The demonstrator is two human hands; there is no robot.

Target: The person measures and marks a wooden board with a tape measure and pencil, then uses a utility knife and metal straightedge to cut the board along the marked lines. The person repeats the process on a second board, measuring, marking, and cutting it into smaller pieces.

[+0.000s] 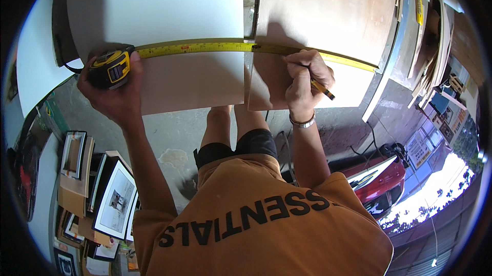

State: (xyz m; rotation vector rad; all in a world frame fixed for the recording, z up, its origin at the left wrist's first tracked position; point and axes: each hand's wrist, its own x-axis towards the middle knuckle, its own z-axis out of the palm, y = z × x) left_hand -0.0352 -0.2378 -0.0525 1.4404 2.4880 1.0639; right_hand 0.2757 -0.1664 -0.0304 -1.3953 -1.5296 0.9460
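My left hand [121, 106] is closed round a black and yellow tape measure [114, 69] at the left part of a white board [164, 4]. Its yellow blade [205, 47] runs out to the right, over the white board and across a gap onto a light brown plywood sheet [328, 4]. The blade's far end lies by the sheet's right edge. My right hand [306, 78] rests on the plywood just below the blade, its fingers closed on a yellow and black pencil [323, 90]. The pencil's writing tip is hidden by the fingers.
A yellow cutter knife [418, 5] lies at the upper right, beside long strips of board [435, 55]. Picture frames [117, 199] are stacked at the lower left. Cables [371, 140] and a red vehicle [379, 186] are at the right. Concrete floor [169, 137] shows below the boards.
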